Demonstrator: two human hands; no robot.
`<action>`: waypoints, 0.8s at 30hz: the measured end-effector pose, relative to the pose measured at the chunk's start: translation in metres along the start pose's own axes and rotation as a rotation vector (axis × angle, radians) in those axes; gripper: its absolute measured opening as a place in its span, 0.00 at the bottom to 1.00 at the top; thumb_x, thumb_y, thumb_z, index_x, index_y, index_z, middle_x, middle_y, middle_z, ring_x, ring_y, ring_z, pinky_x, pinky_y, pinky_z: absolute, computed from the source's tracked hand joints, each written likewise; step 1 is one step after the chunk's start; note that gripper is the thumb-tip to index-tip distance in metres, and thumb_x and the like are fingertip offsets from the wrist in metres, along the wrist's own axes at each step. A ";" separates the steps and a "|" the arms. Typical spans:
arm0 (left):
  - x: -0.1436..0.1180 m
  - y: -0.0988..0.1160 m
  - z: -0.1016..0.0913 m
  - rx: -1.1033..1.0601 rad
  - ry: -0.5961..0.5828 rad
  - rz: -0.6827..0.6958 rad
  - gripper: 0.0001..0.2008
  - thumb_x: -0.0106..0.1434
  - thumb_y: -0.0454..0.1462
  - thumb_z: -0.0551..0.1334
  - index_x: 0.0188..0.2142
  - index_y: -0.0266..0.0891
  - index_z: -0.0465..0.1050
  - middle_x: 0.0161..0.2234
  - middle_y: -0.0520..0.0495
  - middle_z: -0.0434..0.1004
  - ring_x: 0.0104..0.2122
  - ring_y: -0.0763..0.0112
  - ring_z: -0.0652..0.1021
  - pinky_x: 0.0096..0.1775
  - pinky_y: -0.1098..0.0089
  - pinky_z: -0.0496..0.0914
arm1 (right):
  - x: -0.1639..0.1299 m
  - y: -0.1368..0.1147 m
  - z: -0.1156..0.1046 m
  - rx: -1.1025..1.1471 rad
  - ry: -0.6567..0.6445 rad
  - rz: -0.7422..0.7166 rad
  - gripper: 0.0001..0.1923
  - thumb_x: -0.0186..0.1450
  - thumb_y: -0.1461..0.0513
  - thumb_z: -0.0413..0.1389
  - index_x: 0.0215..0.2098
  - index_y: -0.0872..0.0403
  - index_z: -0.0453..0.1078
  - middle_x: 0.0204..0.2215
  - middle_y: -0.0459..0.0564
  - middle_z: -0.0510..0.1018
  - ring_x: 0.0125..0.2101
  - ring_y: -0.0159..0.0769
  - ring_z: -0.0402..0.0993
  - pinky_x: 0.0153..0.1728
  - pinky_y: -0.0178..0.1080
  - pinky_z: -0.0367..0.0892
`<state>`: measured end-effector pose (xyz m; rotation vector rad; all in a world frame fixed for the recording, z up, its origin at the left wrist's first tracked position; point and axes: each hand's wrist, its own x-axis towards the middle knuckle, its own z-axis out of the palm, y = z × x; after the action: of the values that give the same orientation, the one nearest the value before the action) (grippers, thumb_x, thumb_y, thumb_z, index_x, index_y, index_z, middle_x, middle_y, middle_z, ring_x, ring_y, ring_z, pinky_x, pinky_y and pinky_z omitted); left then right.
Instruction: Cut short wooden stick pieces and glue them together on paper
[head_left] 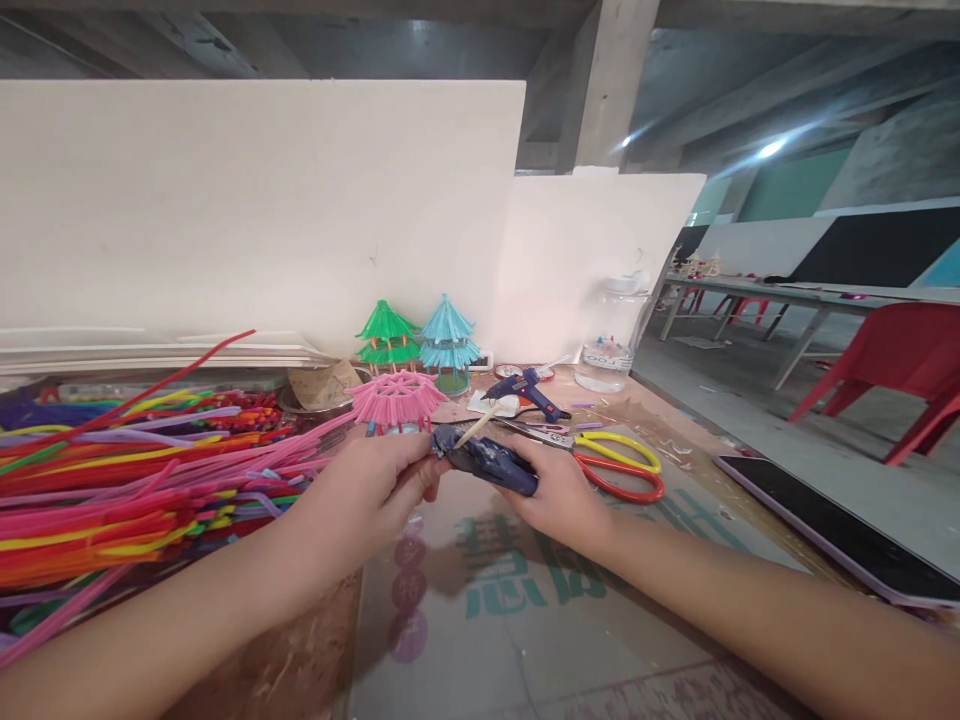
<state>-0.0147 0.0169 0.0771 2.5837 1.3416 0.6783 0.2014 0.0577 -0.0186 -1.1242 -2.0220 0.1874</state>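
Note:
My right hand grips a dark blue glue gun, its nozzle pointing left toward my left hand. My left hand's fingers are pinched together at the nozzle tip, next to a thin wooden stick that slants up from the gun; what they pinch is too small to make out. Just behind my left hand stands a pink pipe-cleaner pagoda roof. Both hands hover over a glossy sheet with green printed characters.
A big heap of coloured pipe cleaners fills the left. Green and blue pagoda models stand against white boards. A second blue glue gun, yellow and red scissors, a clear jar, a tablet and red chairs lie to the right.

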 end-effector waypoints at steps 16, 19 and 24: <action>0.001 -0.003 0.004 -0.009 -0.019 0.004 0.16 0.64 0.42 0.45 0.24 0.42 0.64 0.20 0.53 0.70 0.22 0.70 0.72 0.29 0.71 0.61 | 0.000 0.004 0.001 -0.026 0.026 -0.041 0.17 0.58 0.63 0.57 0.46 0.50 0.72 0.41 0.51 0.83 0.42 0.45 0.79 0.42 0.42 0.72; 0.001 -0.004 0.005 -0.009 -0.008 0.015 0.16 0.64 0.42 0.46 0.24 0.42 0.64 0.20 0.53 0.70 0.22 0.70 0.72 0.29 0.71 0.61 | 0.000 0.005 0.001 -0.032 0.029 -0.043 0.17 0.58 0.63 0.58 0.46 0.50 0.73 0.40 0.50 0.83 0.41 0.44 0.79 0.41 0.41 0.72; 0.001 -0.004 0.003 0.007 -0.006 0.016 0.16 0.64 0.42 0.46 0.23 0.42 0.63 0.19 0.53 0.69 0.21 0.70 0.71 0.30 0.70 0.62 | -0.001 0.004 0.000 -0.036 0.030 -0.039 0.15 0.58 0.63 0.58 0.44 0.50 0.73 0.38 0.50 0.83 0.38 0.43 0.79 0.38 0.39 0.71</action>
<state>-0.0153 0.0199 0.0732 2.6028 1.3246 0.6689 0.2042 0.0594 -0.0216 -1.1024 -2.0263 0.1135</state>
